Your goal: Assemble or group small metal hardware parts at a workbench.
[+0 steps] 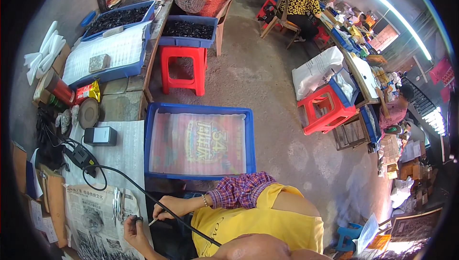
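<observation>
My left hand (135, 236) is at the table's near edge, its fingers pinching a small black piece (138, 219). Just right of it, my right hand (171, 207) grips a thin pale stick-like tool (153, 222), whose tip points toward the black piece. Whether the two touch I cannot tell. Under and beyond my left hand lies a newspaper sheet (103, 198) bearing slim metal tools (117, 203), a grey lump (92, 219) and a heap of dark slivers (93, 248). A black cable (158, 195) passes in front of my right hand.
A blue tray (252, 140) with a sheet inside stands right of the table. Beyond are a small grey box-shaped device (100, 136), a round dish (89, 113), blue trays of black pieces (189, 29) and red stools (182, 69). Other people sit working farther off.
</observation>
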Motion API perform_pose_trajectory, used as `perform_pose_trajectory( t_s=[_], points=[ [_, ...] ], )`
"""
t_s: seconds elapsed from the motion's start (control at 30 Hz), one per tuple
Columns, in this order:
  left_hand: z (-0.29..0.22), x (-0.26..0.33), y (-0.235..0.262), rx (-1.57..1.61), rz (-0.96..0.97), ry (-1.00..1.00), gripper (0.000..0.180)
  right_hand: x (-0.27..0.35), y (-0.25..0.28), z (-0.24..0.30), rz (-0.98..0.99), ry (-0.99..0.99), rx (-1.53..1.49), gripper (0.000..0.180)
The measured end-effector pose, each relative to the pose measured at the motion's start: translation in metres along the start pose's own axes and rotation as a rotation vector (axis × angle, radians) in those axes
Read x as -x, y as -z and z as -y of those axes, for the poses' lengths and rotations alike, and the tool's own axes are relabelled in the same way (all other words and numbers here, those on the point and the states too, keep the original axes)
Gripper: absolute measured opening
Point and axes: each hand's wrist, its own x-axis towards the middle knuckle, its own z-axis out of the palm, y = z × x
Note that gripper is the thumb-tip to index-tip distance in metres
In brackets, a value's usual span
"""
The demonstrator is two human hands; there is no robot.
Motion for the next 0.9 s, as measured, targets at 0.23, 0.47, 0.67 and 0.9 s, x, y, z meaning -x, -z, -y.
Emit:
perform_pose_trajectory(
  t_s=[0.23, 0.47, 0.67, 0.9],
  points=[
    [-0.009, 0.002, -0.005, -0.046, -0.008, 0.026, 0.015, 0.002, 0.0, -0.007, 0.001, 0.012, 0.03, 0.015],
    [-0.007, 0.0, -0.007, -0.005, -0.035, 0.038, 0.018, 0.001, 0.005, -0.006, -0.024, 0.059, 0.033, 0.018],
    [-0.003, -0.002, -0.01, 0.028, -0.045, 0.056, 0.019, 0.003, 0.008, -0.003, -0.039, -0.034, -0.027, 0.023],
    [0.014, -0.006, 0.003, 0.006, -0.004, 0.129, 0.023, 0.007, 0.009, 0.001, -0.01, -0.015, 0.041, 0.021]
  ],
)
